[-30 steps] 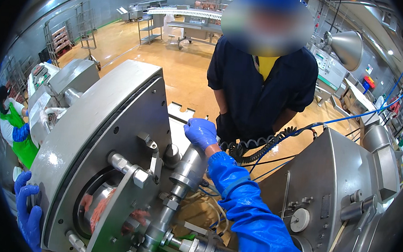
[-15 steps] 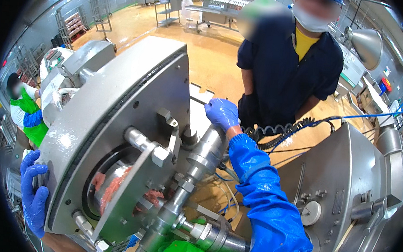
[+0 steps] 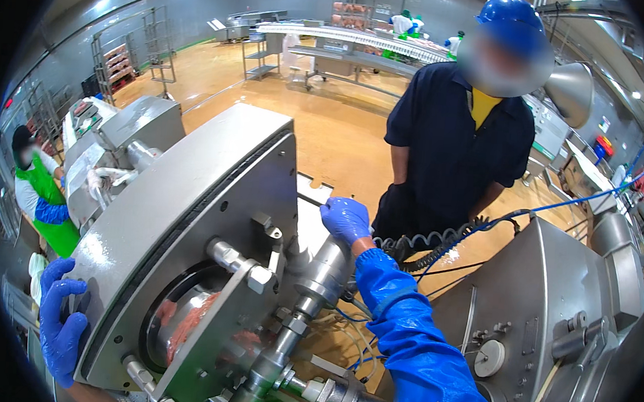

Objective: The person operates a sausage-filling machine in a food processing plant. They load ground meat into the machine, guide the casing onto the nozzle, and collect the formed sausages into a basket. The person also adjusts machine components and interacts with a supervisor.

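Note:
A large stainless-steel machine housing [image 3: 190, 185] with a slanted front plate stands before me. My left hand [image 3: 61, 325], in a blue glove, lies against its left edge, fingers apart and bent a little. My right hand [image 3: 347, 219], also gloved, is closed at the upper end of a metal cylinder [image 3: 323, 271]; whatever its fingers hold is hidden. The cylinder joins a steel rod with nuts that slopes down toward me. Pink raw meat [image 3: 193, 326] shows in the round opening, partly behind a flat metal bracket plate [image 3: 210, 334].
Across the machine stands a person [image 3: 462, 136] in dark clothes and a blue helmet. Another person [image 3: 46, 191] in a green apron is at the far left. Coiled hoses [image 3: 437, 241] run to a steel cabinet [image 3: 507, 308] at right. A conveyor [image 3: 354, 37] stands farther back.
My view has tilted upward, so the machine and right hand sit lower in the picture. Both hands keep their places on the machine. The person at far left has shifted posture.

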`<state>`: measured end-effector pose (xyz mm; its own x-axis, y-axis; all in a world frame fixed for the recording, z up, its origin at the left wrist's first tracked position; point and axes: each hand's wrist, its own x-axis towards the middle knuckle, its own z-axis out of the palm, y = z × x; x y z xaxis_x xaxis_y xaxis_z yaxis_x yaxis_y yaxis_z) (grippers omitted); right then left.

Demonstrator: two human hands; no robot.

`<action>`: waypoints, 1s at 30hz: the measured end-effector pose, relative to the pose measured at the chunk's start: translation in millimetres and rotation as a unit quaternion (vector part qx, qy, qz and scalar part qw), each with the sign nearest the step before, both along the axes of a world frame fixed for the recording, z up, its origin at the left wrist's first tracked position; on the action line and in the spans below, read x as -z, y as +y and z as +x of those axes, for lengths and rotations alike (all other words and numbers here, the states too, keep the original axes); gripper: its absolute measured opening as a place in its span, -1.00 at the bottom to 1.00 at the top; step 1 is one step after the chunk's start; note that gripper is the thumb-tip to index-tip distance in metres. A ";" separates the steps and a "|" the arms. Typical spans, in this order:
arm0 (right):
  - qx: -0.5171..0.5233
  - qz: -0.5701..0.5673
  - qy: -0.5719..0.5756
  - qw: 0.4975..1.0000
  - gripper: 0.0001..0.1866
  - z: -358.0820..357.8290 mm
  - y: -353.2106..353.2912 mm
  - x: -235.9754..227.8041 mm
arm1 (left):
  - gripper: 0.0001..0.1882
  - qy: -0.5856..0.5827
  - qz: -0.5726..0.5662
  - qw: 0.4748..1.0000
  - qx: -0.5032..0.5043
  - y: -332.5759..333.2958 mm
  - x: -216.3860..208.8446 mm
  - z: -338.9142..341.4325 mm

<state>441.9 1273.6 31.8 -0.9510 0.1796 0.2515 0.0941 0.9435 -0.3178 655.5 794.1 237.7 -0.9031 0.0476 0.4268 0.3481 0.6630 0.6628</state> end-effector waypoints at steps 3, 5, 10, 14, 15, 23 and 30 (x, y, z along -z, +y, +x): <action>-0.003 -0.004 -0.036 0.999 -0.60 2.5 4.1 -2.2 | -0.60 0.008 -0.049 0.999 0.014 -2.7 -3.9 -1.2; -0.001 -0.013 -0.046 0.999 -0.59 1.3 0.3 -3.7 | -0.58 0.028 -0.075 0.996 0.030 -15.0 1.0 -1.1; 0.014 -0.005 0.019 1.000 -0.69 6.6 5.8 -1.3 | -0.55 -0.007 -0.237 0.970 0.052 -34.8 4.8 -9.1; -0.003 -0.015 0.073 0.997 -0.72 4.9 -2.5 4.6 | -0.37 -0.018 -0.637 0.769 -0.047 -90.2 11.4 -7.7; 0.002 -0.014 0.070 0.997 -0.72 5.4 -0.5 4.8 | -0.38 0.007 -0.638 0.769 -0.047 -91.5 13.3 -11.7; 0.005 -0.030 -0.020 0.999 -0.64 4.6 3.9 -2.9 | -0.41 -0.062 -0.137 0.986 0.075 -50.4 4.0 -4.8; 0.002 0.002 0.050 0.999 -0.74 0.6 1.6 4.9 | -0.33 0.137 -0.807 0.566 -0.099 -137.6 34.9 -29.4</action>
<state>442.4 1275.1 26.9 -0.9207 0.1817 0.3455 0.0659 0.9447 -0.3213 626.1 656.5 202.8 -0.8691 0.4849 0.0971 0.1040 0.3712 -0.9227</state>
